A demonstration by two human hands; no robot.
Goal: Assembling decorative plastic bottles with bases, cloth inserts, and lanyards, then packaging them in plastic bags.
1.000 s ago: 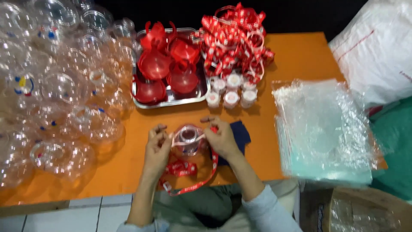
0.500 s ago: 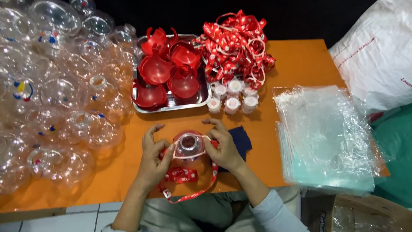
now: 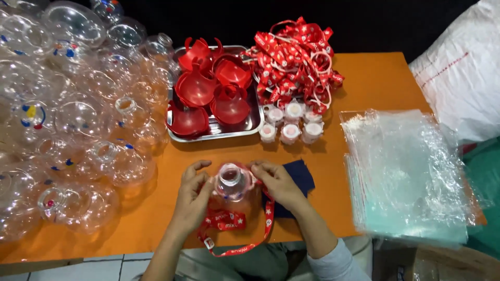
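A clear round plastic bottle (image 3: 231, 181) stands on the orange table (image 3: 364, 78) near its front edge, open neck up. My left hand (image 3: 191, 193) holds its left side and my right hand (image 3: 276, 182) holds its right side, fingers at the neck. A red printed lanyard strap (image 3: 234, 229) runs around the bottle's neck and hangs in a loop over the table's front edge. A dark blue cloth (image 3: 299, 179) lies under my right hand.
A heap of clear round bottles (image 3: 67, 119) fills the left. A metal tray (image 3: 250, 127) holds red plastic pieces (image 3: 208, 93). Behind lie a pile of red straps (image 3: 297, 62), several small white caps (image 3: 289, 125), a stack of clear bags (image 3: 406, 171) and a white sack (image 3: 463, 73).
Both hands with the bottle have stayed near the front edge. The fingers have shifted around the bottle's neck and the strap loop hangs lower in front.
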